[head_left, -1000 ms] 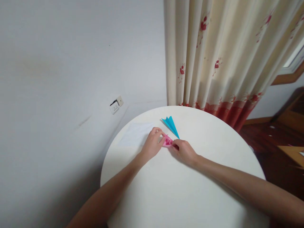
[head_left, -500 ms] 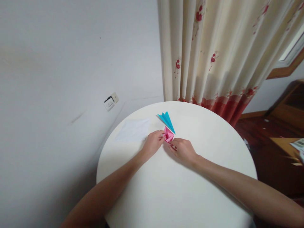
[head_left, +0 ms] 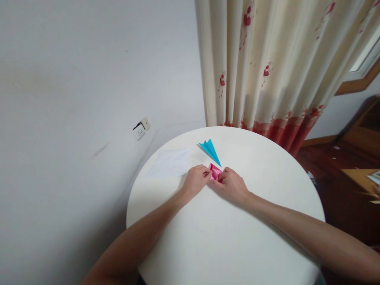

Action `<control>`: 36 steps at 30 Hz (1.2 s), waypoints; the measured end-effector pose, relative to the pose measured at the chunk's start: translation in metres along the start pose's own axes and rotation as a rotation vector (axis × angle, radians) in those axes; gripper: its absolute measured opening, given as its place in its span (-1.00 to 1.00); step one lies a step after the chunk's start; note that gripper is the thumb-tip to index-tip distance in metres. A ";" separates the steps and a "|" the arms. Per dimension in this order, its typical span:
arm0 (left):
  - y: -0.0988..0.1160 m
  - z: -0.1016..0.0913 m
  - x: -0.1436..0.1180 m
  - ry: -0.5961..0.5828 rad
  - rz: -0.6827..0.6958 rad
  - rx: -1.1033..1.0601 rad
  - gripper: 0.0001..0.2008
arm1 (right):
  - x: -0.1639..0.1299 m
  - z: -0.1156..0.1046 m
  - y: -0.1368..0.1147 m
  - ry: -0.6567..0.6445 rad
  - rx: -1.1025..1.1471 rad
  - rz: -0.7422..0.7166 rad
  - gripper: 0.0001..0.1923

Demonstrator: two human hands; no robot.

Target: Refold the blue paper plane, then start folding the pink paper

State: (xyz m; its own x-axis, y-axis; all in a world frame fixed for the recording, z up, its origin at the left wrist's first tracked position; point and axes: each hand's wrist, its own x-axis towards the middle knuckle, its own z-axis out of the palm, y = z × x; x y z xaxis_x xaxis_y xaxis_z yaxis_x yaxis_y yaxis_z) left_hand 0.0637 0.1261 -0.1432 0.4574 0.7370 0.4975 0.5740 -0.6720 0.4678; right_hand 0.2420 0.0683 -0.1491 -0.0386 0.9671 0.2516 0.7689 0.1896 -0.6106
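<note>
The two hands met over the far half of a round white counter (head_left: 225, 237), with a folded piece of pink paper (head_left: 214, 171) between them. The left hand (head_left: 196, 179) pinched the paper's left side between thumb and fingers. The right hand (head_left: 233, 184) had its fingers curled in and gripped the right side; its exact fingertip contact was too small to make out. The pink paper had raised folds, with a darker pink showing inside.

Just beyond it lay a blue paper plane (head_left: 210, 151), its narrow tip pointing toward the right hand and its pleated end toward the wall (head_left: 89, 71). A white sheet (head_left: 169, 162) lay flat beyond the left hand, near the counter's left edge. A socket (head_left: 139, 132) was set in the wall, and a cream curtain (head_left: 252, 71) with red flowers and a red lower band hung behind the counter.
</note>
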 end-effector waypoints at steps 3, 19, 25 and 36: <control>0.002 0.002 -0.001 0.007 0.013 -0.026 -0.85 | 0.000 0.000 0.000 -0.014 0.016 0.095 -0.66; -0.006 0.002 0.001 0.065 -0.075 -0.209 -0.84 | 0.015 0.006 0.016 0.029 0.484 0.065 -0.80; -0.002 -0.002 0.003 0.068 -0.126 -0.323 -0.85 | 0.015 -0.001 0.013 0.016 0.577 0.099 -0.78; -0.020 0.002 0.009 0.095 -0.252 -0.747 -0.74 | 0.018 -0.007 0.010 -0.067 0.992 0.457 -0.82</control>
State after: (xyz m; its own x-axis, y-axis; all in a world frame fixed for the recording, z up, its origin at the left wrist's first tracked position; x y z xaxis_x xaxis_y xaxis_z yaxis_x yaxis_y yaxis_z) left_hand 0.0581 0.1462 -0.1491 0.2947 0.8868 0.3559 0.0298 -0.3808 0.9242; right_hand 0.2535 0.0868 -0.1453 0.0618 0.9826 -0.1753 -0.1352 -0.1657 -0.9769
